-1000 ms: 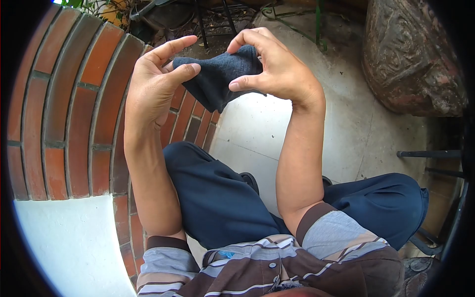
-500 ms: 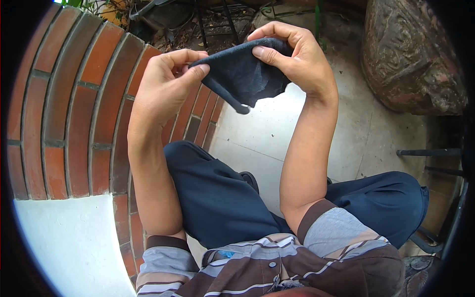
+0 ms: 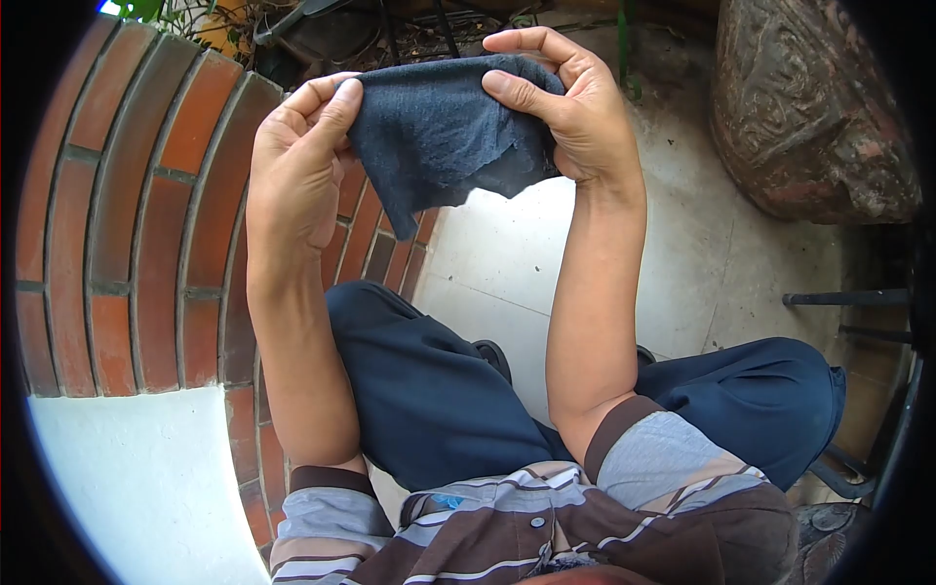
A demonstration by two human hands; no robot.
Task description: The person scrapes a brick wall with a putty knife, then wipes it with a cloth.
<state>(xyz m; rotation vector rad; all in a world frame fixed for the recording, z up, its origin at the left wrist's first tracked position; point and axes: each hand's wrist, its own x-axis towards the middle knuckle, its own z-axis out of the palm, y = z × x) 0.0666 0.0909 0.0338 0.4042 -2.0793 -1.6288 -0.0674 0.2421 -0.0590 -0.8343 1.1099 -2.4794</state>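
Note:
Stretched between my hands is a piece of dark blue cloth with a ragged lower edge and a worn, lighter patch in its middle. My left hand pinches its upper left corner between thumb and fingers. At the upper right, my right hand grips it with the thumb on the near face; some of its fingers are hidden behind the cloth. The left side hangs down in a narrow point. The cloth is held up in front of me, above the pale floor.
A curved red brick wall rises on my left, above a white surface. To the right stands a large carved pot, with dark metal legs below it. Pale floor tiles lie between my knees.
My left hand has moved left and up, pulling the cloth wider and flatter so more of its face shows. My right hand has shifted slightly left and up, still holding it.

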